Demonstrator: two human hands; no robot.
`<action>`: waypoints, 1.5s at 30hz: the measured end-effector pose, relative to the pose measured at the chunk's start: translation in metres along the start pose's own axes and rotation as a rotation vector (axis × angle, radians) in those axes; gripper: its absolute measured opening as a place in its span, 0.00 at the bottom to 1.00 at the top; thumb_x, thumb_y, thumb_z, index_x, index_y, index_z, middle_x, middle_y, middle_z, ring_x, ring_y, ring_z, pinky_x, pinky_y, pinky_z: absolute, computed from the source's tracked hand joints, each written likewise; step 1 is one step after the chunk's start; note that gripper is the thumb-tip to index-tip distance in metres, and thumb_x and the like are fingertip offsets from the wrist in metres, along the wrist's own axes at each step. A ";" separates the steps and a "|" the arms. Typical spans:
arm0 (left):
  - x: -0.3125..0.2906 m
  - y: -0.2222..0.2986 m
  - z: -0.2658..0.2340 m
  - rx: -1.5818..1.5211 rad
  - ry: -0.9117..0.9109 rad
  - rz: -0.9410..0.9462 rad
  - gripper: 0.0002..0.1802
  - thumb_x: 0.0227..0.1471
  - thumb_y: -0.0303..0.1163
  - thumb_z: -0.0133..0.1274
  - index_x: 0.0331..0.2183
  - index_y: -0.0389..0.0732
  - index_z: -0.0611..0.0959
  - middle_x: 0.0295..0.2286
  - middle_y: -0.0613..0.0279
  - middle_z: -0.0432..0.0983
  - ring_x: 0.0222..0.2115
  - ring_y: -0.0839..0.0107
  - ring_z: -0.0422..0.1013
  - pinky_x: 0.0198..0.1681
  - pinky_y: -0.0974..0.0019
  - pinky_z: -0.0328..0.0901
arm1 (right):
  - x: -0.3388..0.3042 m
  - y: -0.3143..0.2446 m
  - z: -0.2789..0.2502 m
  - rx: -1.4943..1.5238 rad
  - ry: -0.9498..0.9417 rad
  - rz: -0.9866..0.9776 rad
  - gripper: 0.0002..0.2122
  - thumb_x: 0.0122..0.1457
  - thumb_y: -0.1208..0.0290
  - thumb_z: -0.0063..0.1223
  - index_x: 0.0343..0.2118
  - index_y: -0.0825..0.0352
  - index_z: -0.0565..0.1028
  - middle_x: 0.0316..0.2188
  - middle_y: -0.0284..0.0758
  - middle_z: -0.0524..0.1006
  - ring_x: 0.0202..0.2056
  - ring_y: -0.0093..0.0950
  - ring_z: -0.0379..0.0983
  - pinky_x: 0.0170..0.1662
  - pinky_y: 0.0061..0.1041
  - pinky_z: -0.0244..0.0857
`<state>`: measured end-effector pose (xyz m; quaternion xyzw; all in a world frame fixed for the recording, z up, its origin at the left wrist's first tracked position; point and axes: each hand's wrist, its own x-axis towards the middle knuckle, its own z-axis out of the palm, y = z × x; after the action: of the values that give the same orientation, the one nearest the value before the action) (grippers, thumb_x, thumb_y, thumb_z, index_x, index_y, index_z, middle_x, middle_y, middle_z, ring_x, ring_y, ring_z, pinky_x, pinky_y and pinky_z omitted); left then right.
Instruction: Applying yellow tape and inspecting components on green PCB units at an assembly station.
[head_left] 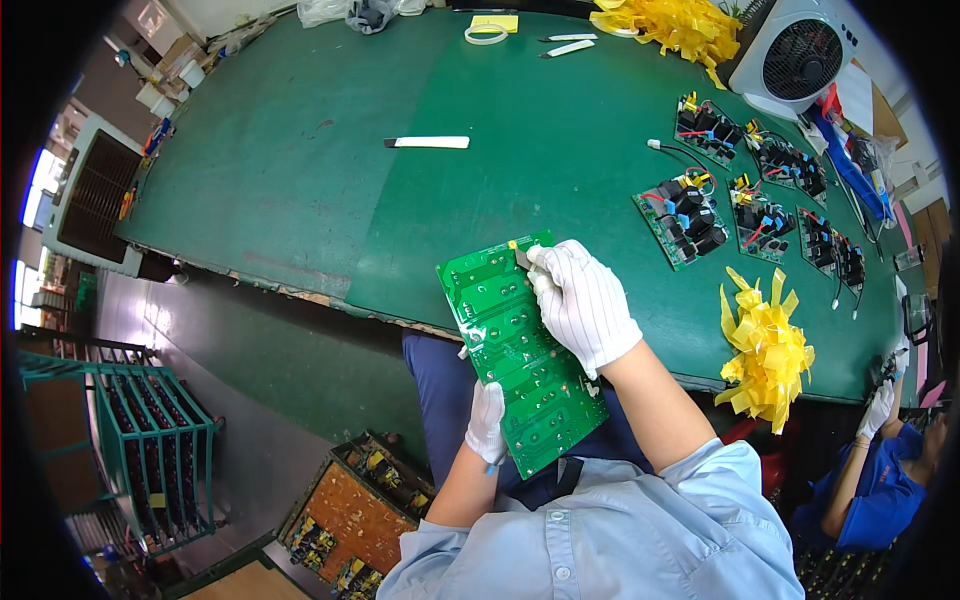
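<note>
A large green circuit board (520, 370), its solder side up, is tilted over my lap just off the table's front edge. My left hand (487, 420), in a white glove, grips the board by its lower left edge; its fingertips are hidden underneath. The white striped glove of my right hand (583, 305) lies over the board's upper right part, fingers pinched together. A small dull sliver (523, 259) sticks out of that pinch, touching the board near its top edge; its kind is unclear. Beside it is a small yellow patch (512, 245) at the board's edge.
On the green table (290, 160) lie a white-handled tool (428, 142), assembled circuit boards (685, 218), a yellow tape-strip heap (765, 350) and a grey fan (800, 58). A wooden crate of boards (350, 510) stands lower left. A blue-shirted co-worker (870, 480) sits far right.
</note>
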<state>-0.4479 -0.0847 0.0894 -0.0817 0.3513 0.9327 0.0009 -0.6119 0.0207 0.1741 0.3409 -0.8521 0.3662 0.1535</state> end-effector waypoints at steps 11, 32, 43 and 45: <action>-0.001 -0.005 -0.002 -0.033 0.018 0.001 0.35 0.62 0.52 0.42 0.56 0.30 0.68 0.49 0.46 0.74 0.47 0.58 0.75 0.51 0.56 0.71 | 0.002 0.004 0.004 -0.056 -0.089 -0.064 0.23 0.57 0.74 0.48 0.58 0.60 0.68 0.32 0.40 0.72 0.31 0.40 0.74 0.32 0.35 0.70; 0.006 -0.008 -0.011 -0.330 -0.002 0.062 0.42 0.61 0.62 0.39 0.66 0.46 0.57 0.61 0.50 0.60 0.57 0.50 0.64 0.57 0.44 0.65 | -0.189 0.033 -0.180 -0.380 -0.048 0.571 0.23 0.56 0.79 0.47 0.57 0.60 0.72 0.31 0.42 0.72 0.31 0.41 0.72 0.36 0.37 0.69; 0.011 0.022 0.038 -0.143 0.179 0.056 0.38 0.58 0.63 0.45 0.59 0.44 0.67 0.51 0.56 0.71 0.48 0.60 0.72 0.50 0.54 0.71 | -0.185 0.044 -0.182 -0.694 -0.538 0.679 0.25 0.57 0.75 0.44 0.60 0.66 0.64 0.32 0.56 0.77 0.31 0.52 0.77 0.38 0.48 0.71; 0.005 0.027 0.039 -0.163 0.164 -0.014 0.42 0.57 0.68 0.42 0.59 0.45 0.66 0.52 0.57 0.71 0.49 0.59 0.71 0.50 0.54 0.71 | -0.182 0.041 -0.181 -0.615 -0.621 0.753 0.29 0.59 0.73 0.44 0.65 0.68 0.56 0.32 0.57 0.77 0.31 0.54 0.76 0.37 0.49 0.69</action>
<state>-0.4609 -0.0802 0.1350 -0.1601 0.2725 0.9483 -0.0282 -0.5073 0.2584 0.1831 0.0454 -0.9871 0.0138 -0.1530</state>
